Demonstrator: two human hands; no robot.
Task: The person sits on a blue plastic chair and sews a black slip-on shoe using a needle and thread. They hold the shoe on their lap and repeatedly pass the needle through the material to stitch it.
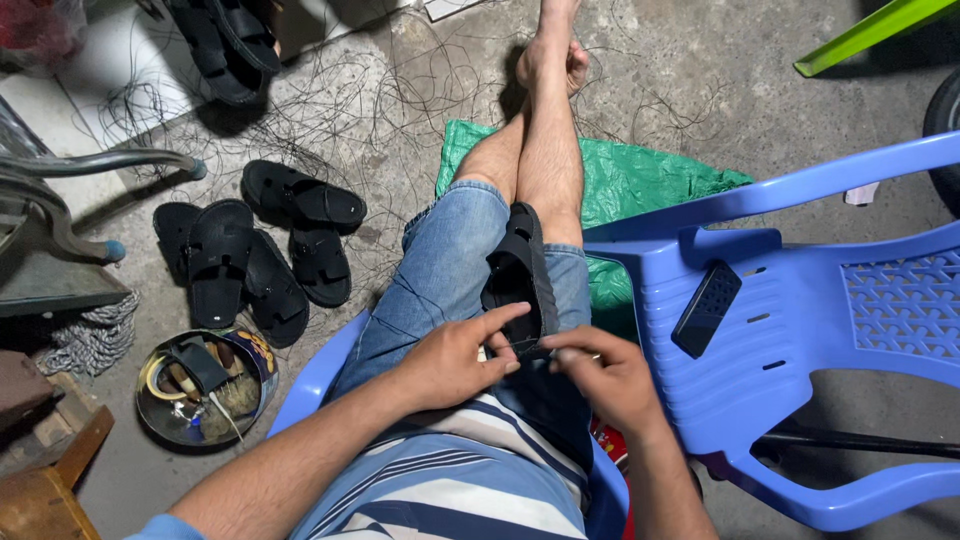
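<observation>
A black sandal (520,275) lies on my lap, across my denim shorts (440,270), its sole turned sideways. My left hand (455,355) pinches the near end of the sandal with thumb and fingers. Facing it, my right hand (600,375) grips the same end between its fingertips. Whether a thin thread or needle is between the fingers is too small to tell. My bare legs stretch out ahead over a green plastic sheet (640,180).
Several black sandals (255,255) lie on the concrete floor at left, amid loose thin threads (350,110). A round tin (205,385) holds tools by my left knee. A blue plastic chair (800,330) on the right carries a small black block (706,308).
</observation>
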